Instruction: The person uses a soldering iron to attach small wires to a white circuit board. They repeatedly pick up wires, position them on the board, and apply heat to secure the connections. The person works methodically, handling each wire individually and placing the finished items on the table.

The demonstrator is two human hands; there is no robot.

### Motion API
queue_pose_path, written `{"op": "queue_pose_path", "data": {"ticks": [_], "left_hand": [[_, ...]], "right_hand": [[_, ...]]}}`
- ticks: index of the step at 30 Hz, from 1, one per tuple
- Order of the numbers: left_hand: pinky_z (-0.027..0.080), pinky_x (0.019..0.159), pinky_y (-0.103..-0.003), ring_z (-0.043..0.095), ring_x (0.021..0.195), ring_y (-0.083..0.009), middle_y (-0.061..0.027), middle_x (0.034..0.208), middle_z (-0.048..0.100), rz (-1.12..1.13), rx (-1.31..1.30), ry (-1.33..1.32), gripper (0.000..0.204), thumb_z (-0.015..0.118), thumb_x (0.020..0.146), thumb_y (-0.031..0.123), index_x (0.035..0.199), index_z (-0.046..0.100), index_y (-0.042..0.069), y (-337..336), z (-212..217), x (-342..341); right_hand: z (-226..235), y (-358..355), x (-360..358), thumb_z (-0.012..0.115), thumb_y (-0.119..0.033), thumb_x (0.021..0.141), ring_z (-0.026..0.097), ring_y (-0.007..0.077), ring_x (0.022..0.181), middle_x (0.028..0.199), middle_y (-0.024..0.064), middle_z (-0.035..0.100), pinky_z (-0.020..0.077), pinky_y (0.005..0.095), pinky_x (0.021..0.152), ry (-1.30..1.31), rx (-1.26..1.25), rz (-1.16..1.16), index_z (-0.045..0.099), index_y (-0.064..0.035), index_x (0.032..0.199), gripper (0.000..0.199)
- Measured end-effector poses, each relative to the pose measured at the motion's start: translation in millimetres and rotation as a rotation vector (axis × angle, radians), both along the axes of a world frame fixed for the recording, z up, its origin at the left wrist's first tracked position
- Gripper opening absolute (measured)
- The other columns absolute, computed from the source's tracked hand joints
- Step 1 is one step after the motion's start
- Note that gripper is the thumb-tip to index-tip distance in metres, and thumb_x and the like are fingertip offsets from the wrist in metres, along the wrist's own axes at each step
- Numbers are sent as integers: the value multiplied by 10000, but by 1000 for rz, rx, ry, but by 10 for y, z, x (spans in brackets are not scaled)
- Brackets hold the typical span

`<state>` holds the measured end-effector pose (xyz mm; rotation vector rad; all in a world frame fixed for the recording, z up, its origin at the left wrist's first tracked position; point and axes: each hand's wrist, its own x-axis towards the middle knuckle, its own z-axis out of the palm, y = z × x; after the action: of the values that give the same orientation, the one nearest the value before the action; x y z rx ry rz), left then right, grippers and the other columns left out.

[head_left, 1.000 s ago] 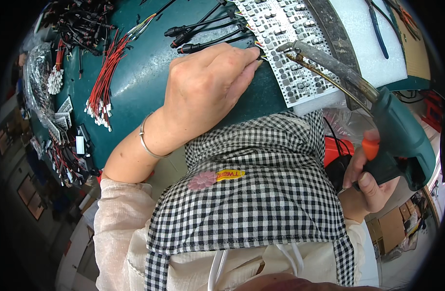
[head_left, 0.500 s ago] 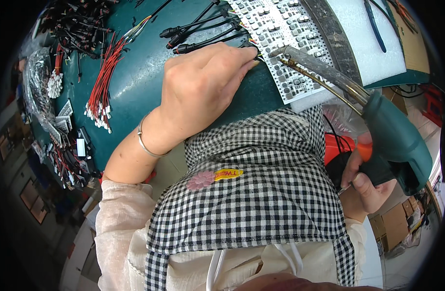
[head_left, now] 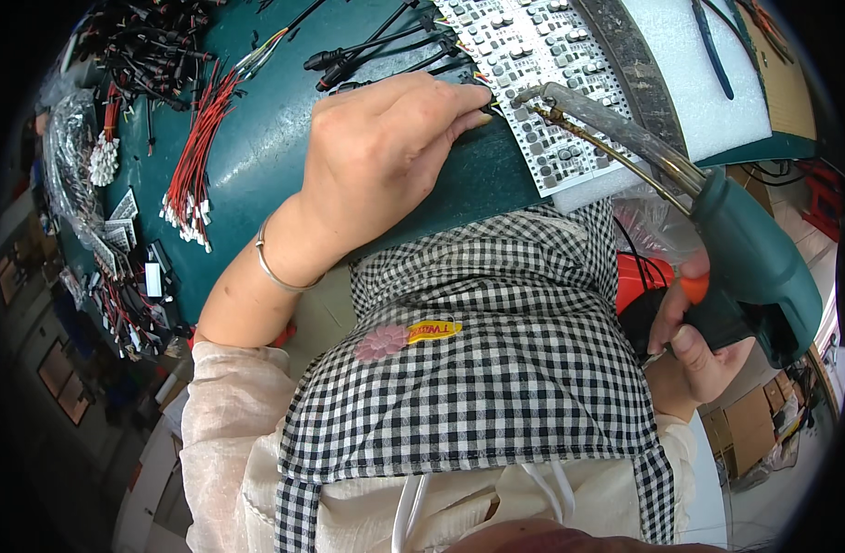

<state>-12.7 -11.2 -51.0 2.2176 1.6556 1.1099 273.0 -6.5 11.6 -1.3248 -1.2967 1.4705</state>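
Observation:
My right hand [head_left: 704,355] grips the handle of a green soldering gun [head_left: 754,263] with an orange trigger. Its metal barrel and thin brass-coloured feed tube reach left over a white circuit board panel [head_left: 579,147], and the tip hovers at or just above the board's left edge; contact cannot be made out. Close to that tip, my left hand [head_left: 381,152] pinches the end of a black cable, mostly hidden behind the fingers. More black cables [head_left: 376,46] lie beyond this hand, their coloured wire ends along the board's edge.
A dark curved bar [head_left: 639,69] lies across the board's right side, above white foam [head_left: 708,111]. Bundled red wires [head_left: 201,152] with white connectors lie on the green table [head_left: 266,120]. Black connectors [head_left: 155,46] are heaped far left, near clear plastic bags [head_left: 68,157].
The soldering gun and its tip have shifted very slightly. My left hand stays at the board's edge, its wrist moved a little left.

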Motion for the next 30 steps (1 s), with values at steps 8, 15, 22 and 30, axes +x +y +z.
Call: {"op": "queue_pose_path", "data": {"ticks": [8, 15, 22, 30], "left_hand": [[483, 579, -221, 647, 646, -151, -85, 765, 685, 3, -109, -99, 158, 715, 767, 8, 924, 707, 23, 44, 9, -23], [495, 614, -211, 652, 666, -138, -84, 778, 691, -10, -153, -102, 193, 730, 749, 8, 941, 712, 17, 46, 17, -65], [508, 569, -233, 665, 642, -176, -76, 722, 677, -45, 11, 24, 234, 734, 692, -28, 917, 708, 29, 35, 2, -35], [509, 562, -234, 669, 653, -173, -74, 728, 678, -75, 56, 73, 285, 709, 669, -59, 937, 705, 36, 29, -25, -52]], "right_hand": [[0, 1, 11, 766, -228, 724, 440, 119, 408, 562, 77, 477, 360, 205, 372, 4, 9, 12, 435, 132, 1089, 611], [16, 9, 27, 765, -220, 722, 448, 118, 419, 579, 76, 478, 369, 205, 377, -1, -15, 20, 433, 122, 1084, 598], [17, -23, 36, 768, -178, 710, 483, 132, 477, 889, 166, 510, 403, 224, 380, 8, -44, 21, 439, 123, 1070, 573], [-11, -81, 32, 792, -171, 685, 498, 137, 499, 1021, 191, 514, 403, 223, 391, -22, -45, 1, 448, 152, 1130, 649]]}}
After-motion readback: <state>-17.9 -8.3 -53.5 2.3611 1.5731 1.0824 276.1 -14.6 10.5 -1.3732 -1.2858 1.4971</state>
